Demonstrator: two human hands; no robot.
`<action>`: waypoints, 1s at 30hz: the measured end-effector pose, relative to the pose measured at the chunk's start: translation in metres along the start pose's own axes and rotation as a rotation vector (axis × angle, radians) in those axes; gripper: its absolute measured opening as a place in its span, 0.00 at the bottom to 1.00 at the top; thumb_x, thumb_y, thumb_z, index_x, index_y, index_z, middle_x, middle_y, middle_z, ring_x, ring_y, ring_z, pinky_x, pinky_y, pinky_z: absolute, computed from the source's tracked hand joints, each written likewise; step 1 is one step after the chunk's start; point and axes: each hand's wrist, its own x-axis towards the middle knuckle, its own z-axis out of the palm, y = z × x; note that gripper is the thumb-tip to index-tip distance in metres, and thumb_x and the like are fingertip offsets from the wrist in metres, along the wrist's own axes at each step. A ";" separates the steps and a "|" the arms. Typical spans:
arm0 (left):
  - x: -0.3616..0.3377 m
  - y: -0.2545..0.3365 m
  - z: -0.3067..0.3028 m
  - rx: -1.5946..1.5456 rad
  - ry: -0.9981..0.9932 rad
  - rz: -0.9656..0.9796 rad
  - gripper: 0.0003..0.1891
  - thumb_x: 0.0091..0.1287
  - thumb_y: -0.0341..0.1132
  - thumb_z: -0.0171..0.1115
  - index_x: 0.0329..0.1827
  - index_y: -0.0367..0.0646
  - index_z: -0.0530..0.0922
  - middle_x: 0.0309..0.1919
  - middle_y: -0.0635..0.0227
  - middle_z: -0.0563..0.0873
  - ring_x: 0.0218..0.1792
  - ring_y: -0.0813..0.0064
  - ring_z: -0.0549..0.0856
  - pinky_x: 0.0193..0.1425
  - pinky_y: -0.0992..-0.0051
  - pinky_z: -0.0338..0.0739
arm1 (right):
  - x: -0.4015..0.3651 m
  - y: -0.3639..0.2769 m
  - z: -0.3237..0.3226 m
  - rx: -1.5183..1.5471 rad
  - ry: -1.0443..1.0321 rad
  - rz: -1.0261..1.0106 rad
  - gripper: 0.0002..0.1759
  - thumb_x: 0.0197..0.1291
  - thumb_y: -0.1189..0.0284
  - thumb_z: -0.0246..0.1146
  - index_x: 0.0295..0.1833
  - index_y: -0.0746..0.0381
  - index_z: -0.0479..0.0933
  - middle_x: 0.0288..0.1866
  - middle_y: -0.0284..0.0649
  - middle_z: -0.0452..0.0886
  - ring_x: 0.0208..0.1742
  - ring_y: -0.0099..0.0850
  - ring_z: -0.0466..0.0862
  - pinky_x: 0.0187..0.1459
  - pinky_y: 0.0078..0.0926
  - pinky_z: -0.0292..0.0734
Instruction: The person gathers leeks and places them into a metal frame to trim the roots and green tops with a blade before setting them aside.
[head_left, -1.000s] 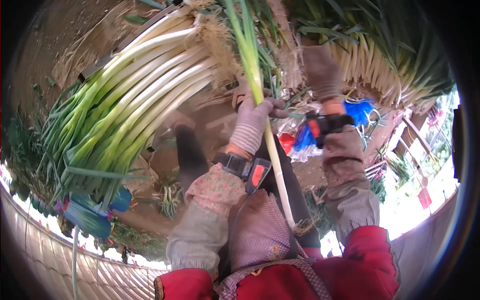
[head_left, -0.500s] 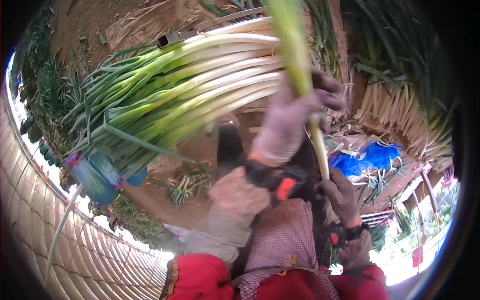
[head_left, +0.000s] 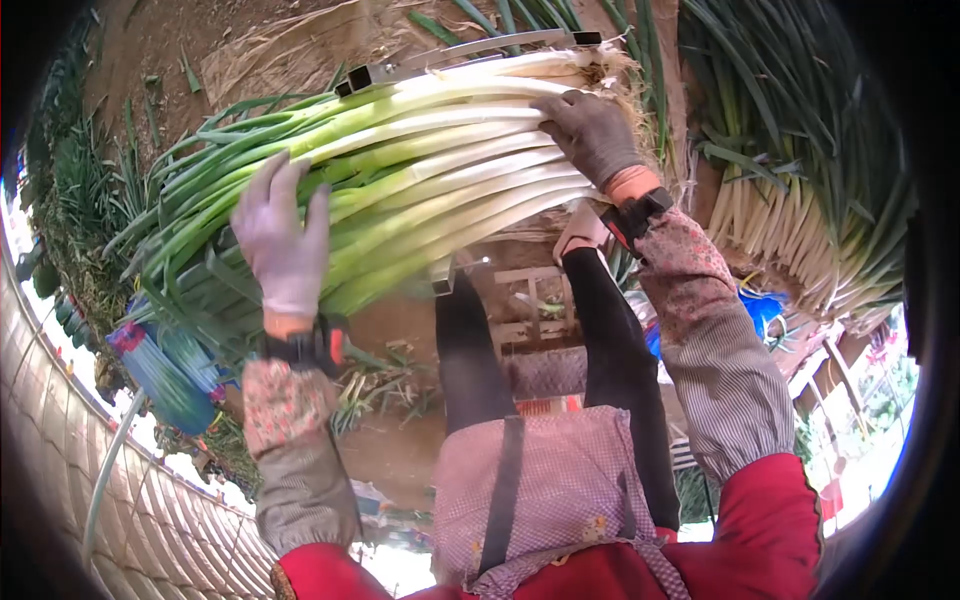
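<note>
A thick row of long green onions (head_left: 440,185) lies side by side, green leaves to the left and white stems to the right. My left hand (head_left: 285,235), in a pale glove, is over the leafy part with its fingers stretched and the thumb apart. It looks slightly blurred. At the white ends, near the roots, my right hand (head_left: 592,135) in a darker glove has its fingers and thumb closed about a stem at the row's upper side. The roots (head_left: 625,85) show just beyond that hand.
A metal frame (head_left: 470,50) runs along the far side of the row. More green onions (head_left: 770,220) are piled at the right. Blue plastic (head_left: 762,308) lies near that pile. A bluish bundle (head_left: 165,375) is at the lower left. My legs (head_left: 610,330) are below the row.
The single green onion held upright in both hands has gone down to the row. My left hand has moved left over the leaves; my right hand has moved up to the white stems.
</note>
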 end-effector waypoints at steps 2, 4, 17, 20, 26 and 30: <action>0.033 -0.004 0.005 0.236 -0.001 0.204 0.29 0.61 0.44 0.74 0.67 0.52 0.78 0.63 0.62 0.83 0.65 0.63 0.80 0.68 0.51 0.70 | 0.000 -0.006 -0.008 -0.073 -0.016 -0.001 0.14 0.65 0.59 0.69 0.53 0.50 0.84 0.41 0.39 0.86 0.41 0.43 0.86 0.42 0.44 0.81; 0.045 -0.017 0.034 0.321 -0.082 0.219 0.33 0.59 0.45 0.75 0.70 0.52 0.77 0.66 0.64 0.81 0.67 0.64 0.78 0.68 0.53 0.69 | 0.004 -0.018 -0.018 -0.066 0.076 0.018 0.13 0.65 0.56 0.68 0.49 0.50 0.85 0.40 0.37 0.86 0.40 0.42 0.87 0.42 0.43 0.80; 0.021 0.007 0.066 0.281 0.026 0.083 0.38 0.52 0.45 0.79 0.70 0.58 0.77 0.69 0.67 0.77 0.70 0.64 0.73 0.61 0.57 0.67 | 0.104 -0.037 0.017 -0.179 -0.036 0.166 0.12 0.66 0.55 0.64 0.42 0.52 0.85 0.36 0.46 0.87 0.39 0.51 0.87 0.42 0.48 0.82; 0.020 0.005 0.066 0.259 0.029 0.072 0.37 0.52 0.45 0.78 0.70 0.60 0.78 0.70 0.67 0.76 0.71 0.64 0.73 0.61 0.56 0.67 | 0.065 0.014 -0.040 -0.203 0.070 0.468 0.17 0.69 0.51 0.61 0.49 0.50 0.85 0.42 0.49 0.88 0.47 0.53 0.87 0.47 0.49 0.82; 0.022 0.011 0.070 0.297 0.017 0.047 0.37 0.55 0.43 0.76 0.71 0.61 0.77 0.71 0.67 0.76 0.71 0.64 0.73 0.61 0.55 0.67 | 0.030 0.056 -0.077 0.113 0.231 0.583 0.19 0.72 0.51 0.57 0.50 0.50 0.87 0.50 0.42 0.89 0.52 0.47 0.88 0.52 0.41 0.82; 0.020 0.010 0.072 0.346 0.027 0.048 0.38 0.58 0.43 0.74 0.76 0.62 0.73 0.73 0.69 0.75 0.72 0.64 0.73 0.60 0.55 0.68 | 0.089 -0.032 -0.017 -0.015 0.001 0.407 0.22 0.66 0.52 0.66 0.61 0.48 0.82 0.47 0.43 0.89 0.51 0.47 0.88 0.49 0.41 0.83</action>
